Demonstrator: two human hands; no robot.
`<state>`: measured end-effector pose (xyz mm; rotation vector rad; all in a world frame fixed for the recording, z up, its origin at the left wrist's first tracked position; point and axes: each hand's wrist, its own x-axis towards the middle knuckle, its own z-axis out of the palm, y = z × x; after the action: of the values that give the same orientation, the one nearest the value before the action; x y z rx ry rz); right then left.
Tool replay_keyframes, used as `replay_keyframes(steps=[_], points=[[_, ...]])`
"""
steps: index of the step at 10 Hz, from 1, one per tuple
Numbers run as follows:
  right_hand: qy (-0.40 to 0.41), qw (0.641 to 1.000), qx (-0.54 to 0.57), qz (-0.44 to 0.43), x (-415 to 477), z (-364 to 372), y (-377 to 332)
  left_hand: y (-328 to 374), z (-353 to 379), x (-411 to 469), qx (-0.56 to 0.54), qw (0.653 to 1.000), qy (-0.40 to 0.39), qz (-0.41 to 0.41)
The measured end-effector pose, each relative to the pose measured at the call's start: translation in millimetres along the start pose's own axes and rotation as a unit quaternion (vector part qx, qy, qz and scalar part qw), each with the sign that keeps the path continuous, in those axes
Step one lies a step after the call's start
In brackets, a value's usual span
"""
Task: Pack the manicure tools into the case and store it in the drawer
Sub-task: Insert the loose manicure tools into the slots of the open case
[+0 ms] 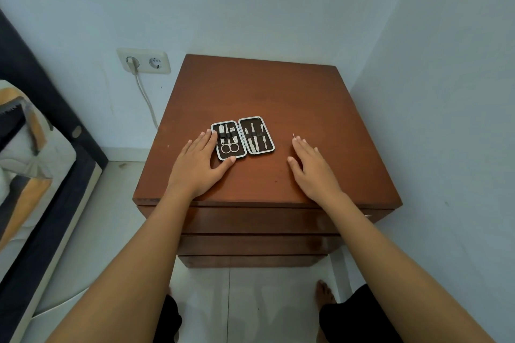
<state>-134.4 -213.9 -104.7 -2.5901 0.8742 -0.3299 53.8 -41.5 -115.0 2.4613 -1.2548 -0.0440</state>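
Both hands flat, palms down, fingers spread, holding nothing. L hand touching left edge of case, thumb at its near corner; R hand well apart on nightstand top. Case lies open mid-top, tools strapped in both halves. Thin pin-like item by R fingertips, can't ID. Drawers below shut. Risks: closing w/ a tool proud of strap → lid jams; loose item left out.
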Motion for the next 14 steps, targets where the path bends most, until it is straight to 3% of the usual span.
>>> replay_keyframes(steps=[1, 4, 8, 10, 14], points=[[0.086, 0.992, 0.078, 0.054, 0.9, -5.0, 0.4, 0.2, 0.1, 0.1, 0.002, 1.0, -0.001, -0.001], [0.122, 0.973, 0.078, 0.179, 29.4, -3.8, -14.0, -1.0, 1.0, 0.4, 0.002, 1.0, 0.003, -0.001], [0.074, 0.983, -0.003, 0.168, 32.9, 2.0, -32.2, -0.4, 0.0, 1.0, 0.0, 1.0, 0.0, -0.001], [0.058, 0.98, 0.169, 0.082, 22.8, 1.0, -44.0, 0.3, -0.5, 0.3, -0.001, 1.0, 0.0, 0.0], [0.103, 0.989, 0.102, 0.04, 24.4, 11.1, -56.1, -1.6, 1.1, 1.2, -0.007, 1.0, 0.004, 0.001]])
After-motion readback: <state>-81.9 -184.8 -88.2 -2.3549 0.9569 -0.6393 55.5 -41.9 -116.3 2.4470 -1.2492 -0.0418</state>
